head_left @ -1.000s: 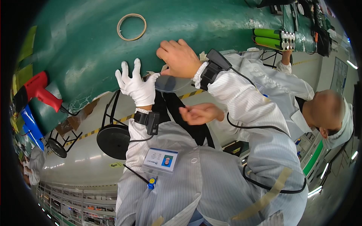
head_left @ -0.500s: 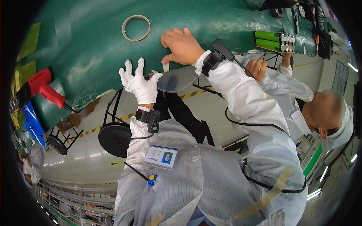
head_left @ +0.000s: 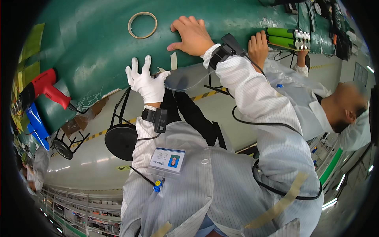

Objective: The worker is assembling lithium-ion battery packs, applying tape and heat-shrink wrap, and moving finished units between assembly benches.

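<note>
My left hand wears a white glove and is held at the near edge of the green worktable. Its fingers are spread, and nothing shows between them. By its thumb, a small pale scrap sits at the table edge; whether they touch I cannot tell. Bare and palm down, my right hand is over the tabletop with thumb and fingers apart, holding nothing visible. Just nearer than its thumb, a short strip of cream tape lies at the edge. A ring-shaped tape roll rests farther in, to the left.
A red heat gun lies at the left. At the right, a co-worker's hand rests beside green cylindrical cells. A clear tube hangs by the near edge; a black stool stands below it. A black cable runs along my right arm.
My right hand has moved farther onto the table, away from the tape strip, which shows more fully. The co-worker's hand has come up beside the green cells. My left hand keeps its pose.
</note>
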Demonstrator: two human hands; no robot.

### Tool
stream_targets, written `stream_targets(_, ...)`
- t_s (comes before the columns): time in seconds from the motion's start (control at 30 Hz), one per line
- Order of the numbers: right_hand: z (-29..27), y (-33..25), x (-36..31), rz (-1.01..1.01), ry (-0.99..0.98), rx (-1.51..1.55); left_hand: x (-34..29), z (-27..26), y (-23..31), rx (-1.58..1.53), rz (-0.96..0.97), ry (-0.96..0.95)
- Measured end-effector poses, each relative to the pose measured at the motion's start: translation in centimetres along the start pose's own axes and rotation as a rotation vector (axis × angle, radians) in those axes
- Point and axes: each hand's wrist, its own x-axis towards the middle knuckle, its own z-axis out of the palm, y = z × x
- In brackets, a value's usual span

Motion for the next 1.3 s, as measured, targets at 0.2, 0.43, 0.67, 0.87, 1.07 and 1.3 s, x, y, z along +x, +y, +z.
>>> stream_targets(0.2,3.5,-1.7,-5.7,-0.428,0.311,-0.414,-0.1,0.1,-0.5,0.02,0.047,0.047)
stream_targets(0.43,3.9,-2.6,-5.7,-0.379,0.401,-0.497,0.2,0.5,-0.9,0.077,0.06,0.029)
stream_targets(0.67,4.8,-2.3,-6.3,-0.351,0.452,-0.483,0.0,1.2,-1.2,0.054,0.093,0.06)
stream_targets(0.87,5.4,-2.7,-6.3,-0.338,0.546,-0.444,-0.1,1.1,-1.2,0.046,0.097,0.082)
stream_targets(1.07,2.5,-0.3,-12.6,-0.177,0.369,-0.216,-0.1,0.9,-1.1,0.06,0.079,0.058)
stream_targets(1.3,0.9,6.0,-14.8,-0.129,0.319,-0.311,-0.1,0.5,-1.3,0.113,0.154,0.066)
